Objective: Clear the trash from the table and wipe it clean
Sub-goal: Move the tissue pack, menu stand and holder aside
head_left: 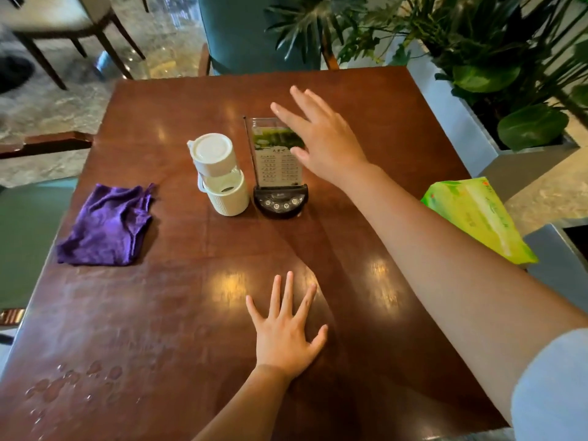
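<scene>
Wooden table (397, 128): menu stand (277, 160), print unreadable; right hand (321, 135) spread above it; left hand (286, 332) flat, fingers splayed, empty.

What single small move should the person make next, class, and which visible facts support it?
Probably bring the right hand down and close it on the menu stand to lift it aside. That hand hovers open just over the stand, the left hand lies flat on the table, the purple cloth lies untouched, and water drops remain near the front edge.
</scene>
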Motion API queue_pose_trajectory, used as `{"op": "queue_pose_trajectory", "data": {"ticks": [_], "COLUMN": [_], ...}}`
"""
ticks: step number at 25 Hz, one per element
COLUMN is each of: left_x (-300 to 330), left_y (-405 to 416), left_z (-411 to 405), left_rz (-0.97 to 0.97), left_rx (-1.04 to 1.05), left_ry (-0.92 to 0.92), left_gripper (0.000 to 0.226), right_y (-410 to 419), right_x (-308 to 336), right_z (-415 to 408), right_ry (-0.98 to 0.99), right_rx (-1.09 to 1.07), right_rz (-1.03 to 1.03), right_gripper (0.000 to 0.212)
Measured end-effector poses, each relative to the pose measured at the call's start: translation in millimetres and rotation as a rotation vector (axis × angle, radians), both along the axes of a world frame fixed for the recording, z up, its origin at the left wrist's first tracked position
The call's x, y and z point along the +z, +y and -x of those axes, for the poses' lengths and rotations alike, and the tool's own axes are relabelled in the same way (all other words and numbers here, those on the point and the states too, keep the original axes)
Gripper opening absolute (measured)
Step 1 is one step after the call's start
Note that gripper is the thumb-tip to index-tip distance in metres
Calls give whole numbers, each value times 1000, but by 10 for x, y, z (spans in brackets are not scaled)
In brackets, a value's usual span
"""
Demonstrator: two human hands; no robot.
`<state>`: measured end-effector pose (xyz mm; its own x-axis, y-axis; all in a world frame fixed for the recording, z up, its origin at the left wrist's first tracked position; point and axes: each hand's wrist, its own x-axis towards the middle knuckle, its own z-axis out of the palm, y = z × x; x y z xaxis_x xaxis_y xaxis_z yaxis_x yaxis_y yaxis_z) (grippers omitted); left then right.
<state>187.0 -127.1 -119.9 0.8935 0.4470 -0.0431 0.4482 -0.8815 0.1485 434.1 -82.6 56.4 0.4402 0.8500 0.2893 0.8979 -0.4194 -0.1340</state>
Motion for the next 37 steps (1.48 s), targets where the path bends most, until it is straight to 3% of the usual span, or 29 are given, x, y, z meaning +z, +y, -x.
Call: {"op": "queue_pose_trajectory", "data": {"ticks": [2,7,10,15,24,29,32,35,37], "left_x": [5,17,24,23,6,4,-5,-8,-10], "left_y": [0,-7,-10,-21,-15,-24,-23,-22,-18], "left_z": [1,5,1,-4,-13,-6,-9,-3,5], "left_rz": [8,16,17,6,14,3,1,-6,-4], "left_rx": [1,-4,-6,1,8,12,12,9,13], "left_ry": [-2,4,8,11,44,37,26,22,22], "left_gripper": [74,76,75,74,72,71,71,71,71], "right_y": [63,14,-119,-678,-1659,-1802,-1875,-1954,-1967], "right_x": [-15,-78,-36,-1,-70,-242,-300,-340,-365], "right_z": [-7,61,15,-143,-431,-522,-524,-464,-401], "right_ry": [2,-71,-4,52,-49,-68,-213,-355,-324], "right_rx": [19,46,24,-138,-366,-397,-448,-471,-500], "right_rz": [18,-296,-319,-424,-557,-457,-331,-192,-132], "right_gripper": [64,44,37,33,28,30,35,47,57]}}
